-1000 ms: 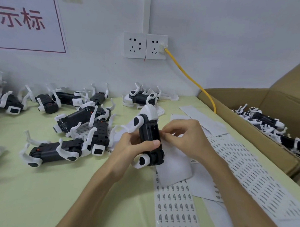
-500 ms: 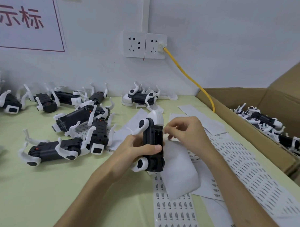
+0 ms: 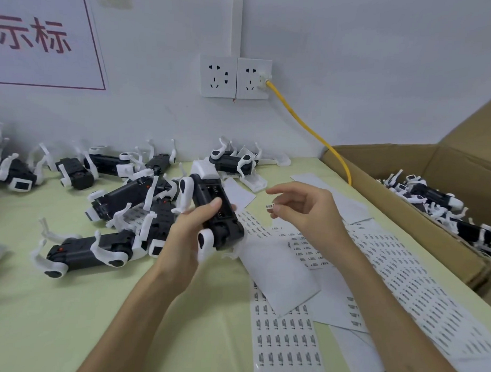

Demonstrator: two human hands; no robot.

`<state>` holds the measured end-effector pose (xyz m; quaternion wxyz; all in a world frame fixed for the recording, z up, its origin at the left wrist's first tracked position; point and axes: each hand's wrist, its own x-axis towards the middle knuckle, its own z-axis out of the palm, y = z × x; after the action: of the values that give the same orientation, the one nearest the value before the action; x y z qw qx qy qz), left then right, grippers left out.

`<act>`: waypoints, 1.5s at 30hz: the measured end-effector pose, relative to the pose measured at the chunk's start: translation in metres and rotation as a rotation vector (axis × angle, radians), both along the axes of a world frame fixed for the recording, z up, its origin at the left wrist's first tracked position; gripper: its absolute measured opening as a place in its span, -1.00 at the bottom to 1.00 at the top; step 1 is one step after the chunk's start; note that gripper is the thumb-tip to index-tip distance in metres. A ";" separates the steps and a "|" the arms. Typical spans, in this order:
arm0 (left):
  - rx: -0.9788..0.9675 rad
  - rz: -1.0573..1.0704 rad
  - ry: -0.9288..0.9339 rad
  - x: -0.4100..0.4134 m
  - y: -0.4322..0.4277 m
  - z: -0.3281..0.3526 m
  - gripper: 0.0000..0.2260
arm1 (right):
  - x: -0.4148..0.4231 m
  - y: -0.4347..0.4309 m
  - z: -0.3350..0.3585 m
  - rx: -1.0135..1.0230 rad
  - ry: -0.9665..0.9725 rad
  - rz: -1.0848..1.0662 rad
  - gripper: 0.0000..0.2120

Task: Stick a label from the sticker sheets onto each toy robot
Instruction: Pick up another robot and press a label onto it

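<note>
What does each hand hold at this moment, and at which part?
The left hand grips a toy robot round the middle of its black body. The right hand pinches a small label by one end.

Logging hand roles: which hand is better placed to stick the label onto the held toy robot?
Right. The right hand pinches a small label beside the toy robot, while the left hand is occupied gripping that robot with its black body exposed.

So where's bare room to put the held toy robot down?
Bare green table near left, bordered by lying toy robots behind and the left forearm; a narrow strip between that forearm and the sticker sheets. Crowded: robots back left, sheets and cardboard box right.
</note>
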<state>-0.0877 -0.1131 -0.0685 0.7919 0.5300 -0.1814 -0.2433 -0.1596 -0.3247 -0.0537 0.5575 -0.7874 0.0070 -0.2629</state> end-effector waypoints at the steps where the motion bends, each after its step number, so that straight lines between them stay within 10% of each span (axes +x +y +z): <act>1: 0.014 -0.030 -0.023 -0.001 0.000 0.001 -0.59 | 0.000 0.002 0.000 -0.029 0.000 0.010 -0.67; 5: 0.044 -0.155 -0.046 -0.004 -0.002 0.000 -0.33 | 0.000 0.011 -0.006 -0.271 0.004 0.018 -0.50; 15: 0.079 -0.154 -0.063 -0.009 -0.008 -0.004 -0.51 | 0.003 0.015 -0.013 -0.411 -0.019 -0.100 -0.47; 21: -0.022 -0.119 0.023 -0.014 -0.012 -0.004 -0.65 | 0.008 0.031 -0.020 -0.179 0.026 -0.375 -0.64; 30: -0.053 -0.080 0.032 -0.020 -0.019 -0.006 -0.61 | 0.011 0.039 -0.023 0.283 0.102 -0.223 -0.95; 45: -0.012 -0.022 -0.096 -0.018 -0.022 -0.014 -0.60 | 0.008 0.041 -0.019 0.144 0.076 -0.297 -0.92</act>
<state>-0.1054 -0.1353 -0.0829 0.7827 0.5342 -0.2263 -0.2252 -0.1514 -0.2841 -0.0727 0.5669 -0.7452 0.1631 -0.3111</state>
